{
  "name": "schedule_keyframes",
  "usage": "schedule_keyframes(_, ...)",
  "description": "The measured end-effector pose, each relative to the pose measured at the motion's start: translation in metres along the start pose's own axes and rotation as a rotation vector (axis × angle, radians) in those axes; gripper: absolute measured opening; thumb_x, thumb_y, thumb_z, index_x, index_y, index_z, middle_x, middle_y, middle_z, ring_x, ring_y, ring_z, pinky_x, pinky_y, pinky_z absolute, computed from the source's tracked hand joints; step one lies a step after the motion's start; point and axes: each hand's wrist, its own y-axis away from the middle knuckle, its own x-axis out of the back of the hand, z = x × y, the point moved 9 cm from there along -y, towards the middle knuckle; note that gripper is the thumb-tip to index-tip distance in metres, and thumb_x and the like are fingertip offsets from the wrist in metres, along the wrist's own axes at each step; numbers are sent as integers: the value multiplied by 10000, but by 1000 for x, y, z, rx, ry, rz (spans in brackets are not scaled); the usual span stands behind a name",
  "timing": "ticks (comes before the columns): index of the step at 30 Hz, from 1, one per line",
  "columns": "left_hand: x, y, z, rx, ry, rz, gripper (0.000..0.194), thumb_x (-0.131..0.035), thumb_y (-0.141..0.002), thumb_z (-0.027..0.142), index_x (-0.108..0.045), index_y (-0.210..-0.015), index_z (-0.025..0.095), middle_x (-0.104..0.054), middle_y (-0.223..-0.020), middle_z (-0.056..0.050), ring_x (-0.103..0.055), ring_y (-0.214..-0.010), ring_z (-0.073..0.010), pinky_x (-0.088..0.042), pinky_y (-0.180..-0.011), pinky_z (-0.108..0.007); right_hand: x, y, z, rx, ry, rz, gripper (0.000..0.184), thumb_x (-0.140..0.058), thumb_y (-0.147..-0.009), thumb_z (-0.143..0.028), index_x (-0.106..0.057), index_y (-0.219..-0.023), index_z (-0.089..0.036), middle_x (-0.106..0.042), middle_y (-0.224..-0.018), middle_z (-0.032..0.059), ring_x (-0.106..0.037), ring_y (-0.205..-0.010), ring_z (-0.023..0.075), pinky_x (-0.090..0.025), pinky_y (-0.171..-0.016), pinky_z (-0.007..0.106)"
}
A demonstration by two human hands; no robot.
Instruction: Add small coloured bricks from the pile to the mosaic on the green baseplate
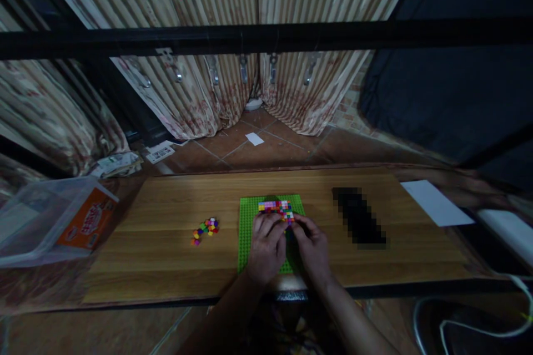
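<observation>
A green studded baseplate lies on the wooden table, with rows of small multicoloured toy bricks on its upper part. My left hand rests over the plate, its curled fingers at the lower edge of the brick rows and hiding some of them. Beside it, my right hand has bent fingers drawn together at the right end of the bricks. Whatever lies between the fingertips of either hand is too small or hidden. Left of the plate is a loose pile of small coloured bricks.
A pixelated dark object lies on the table to the right. A clear plastic bin with an orange label stands at the left. White sheets lie at the right and on the tiled floor. A dark bar crosses before the curtains.
</observation>
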Motion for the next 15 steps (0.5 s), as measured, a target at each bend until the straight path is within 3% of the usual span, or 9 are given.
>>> schedule_keyframes(9, 10, 7, 5, 58, -60, -33, 307, -469, -879, 135, -590, -1146, 228, -608, -1193, -66, -529, -1120, -219, -408, -1017, -459, 5, 4, 3, 78, 164, -3, 335, -585, -802, -440, -685, -1008, -195, -709, -1026, 82, -640, -955, 235, -474, -901, 415)
schedule_keyframes(15, 62, 42, -20, 211, -183, 57, 280, -503, -850, 127, -583, -1104, 213, -623, -1130, -77, -550, -1066, -228, -414, -973, -459, 10, 7, 10, 105, 276, 29, 403, -543, -821, -503, -685, -1019, -182, -692, -1050, 102, -624, -987, 251, -464, -895, 409)
